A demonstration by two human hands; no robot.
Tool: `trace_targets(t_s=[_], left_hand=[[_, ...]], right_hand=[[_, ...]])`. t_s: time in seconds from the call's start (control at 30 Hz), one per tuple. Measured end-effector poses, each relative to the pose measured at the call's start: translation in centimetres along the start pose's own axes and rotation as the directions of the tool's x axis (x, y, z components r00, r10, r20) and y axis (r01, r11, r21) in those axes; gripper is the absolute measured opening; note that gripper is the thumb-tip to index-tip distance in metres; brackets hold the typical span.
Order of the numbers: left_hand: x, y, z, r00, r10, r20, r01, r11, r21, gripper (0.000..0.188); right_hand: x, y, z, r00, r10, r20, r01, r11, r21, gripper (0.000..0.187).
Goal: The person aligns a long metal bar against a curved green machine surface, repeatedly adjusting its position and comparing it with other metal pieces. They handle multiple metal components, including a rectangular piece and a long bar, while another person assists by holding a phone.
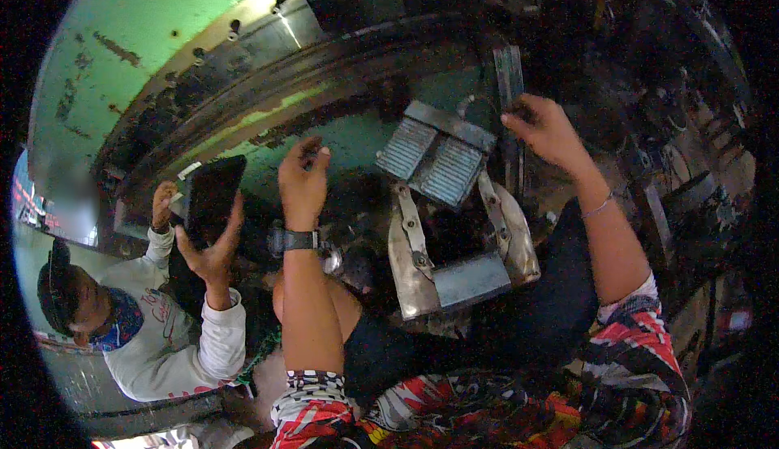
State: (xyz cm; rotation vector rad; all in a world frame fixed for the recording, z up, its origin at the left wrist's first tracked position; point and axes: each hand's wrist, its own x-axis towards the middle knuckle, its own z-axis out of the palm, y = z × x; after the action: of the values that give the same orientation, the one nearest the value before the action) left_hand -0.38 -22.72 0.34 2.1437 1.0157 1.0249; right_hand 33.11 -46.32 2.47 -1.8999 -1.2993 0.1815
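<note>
In front of me is a ribbed grey metal block in two halves with a flat bar along its far edge. It adjoins a U-shaped metal frame with bolted arms and a plain grey crosspiece. My left hand, watch on its wrist, is raised left of the block, apart from it. Its fingers curl loosely, with nothing visible in them. Just right of the block's far corner, my right hand has thumb and forefinger pinched together; whatever they hold, if anything, is too small to make out.
At left a co-worker in a light long-sleeved top has both hands around a dark flat panel. A worn green machine wall with a curved metal ledge spans the far side. An upright metal rail stands beside my right hand.
</note>
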Motion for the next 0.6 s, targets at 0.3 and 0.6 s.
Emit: trace_targets(t_s=[0.3, 0.6], left_hand=[[-1.9, -1.2, 4.3, 1.000, 0.016, -0.027, -0.014, 0.998, 0.054, 0.031], [-2.5, -4.3, 10.5, 0.994, 0.056, -0.097, -0.072, 0.982, -0.177, 0.034]], right_hand=[[-4.9, 2.7, -2.3, 0.945, 0.322, -0.064, -0.315, 0.944, 0.096, 0.053], [-5.0, 16.1, -3.0, 0.951, 0.307, -0.044, -0.299, 0.944, 0.139, 0.063]])
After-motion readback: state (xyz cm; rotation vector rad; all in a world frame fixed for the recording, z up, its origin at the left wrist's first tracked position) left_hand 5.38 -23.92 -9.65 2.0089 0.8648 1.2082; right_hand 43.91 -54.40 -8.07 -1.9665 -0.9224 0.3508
